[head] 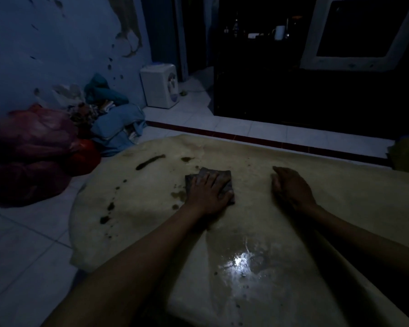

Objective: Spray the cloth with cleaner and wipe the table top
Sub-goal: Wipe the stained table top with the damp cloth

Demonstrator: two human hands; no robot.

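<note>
The cloth (213,182) is flat on the table top (328,208), a bit left of centre and toward the far half. My left hand (207,193) lies on top of it, fingers spread straight, palm pressing down (not bunching or pinching it that I can see). The cloth's far edge and right corner stick out past the fingers.

My right hand (291,190) is well apart to the right, resting on bare table. It holds nothing; fingers look loosely bent, thumb side up, but the light is too poor to say more.

Progress, as I judge it: spraying looks done, since there is no cleaner bottle in view and the cloth is already down in a wiping posture. The near patch (241,260) shines wet under the lamp glare, so that zone has probably been passed over.

Left to do: the dark smear (150,162) near the far left edge, the trail of spots (109,206) down the left side, and the blotches (178,195) just left of the cloth, touching distance from my wrist. The right half looks cleaner, though it is dim.

I'd call it mid-wipe, with the dirtiest part (left and far-left) still ahead.

Beyond the table: tiled floor (28,244), a pile of bags and laundry (57,142) by the wall.
</note>
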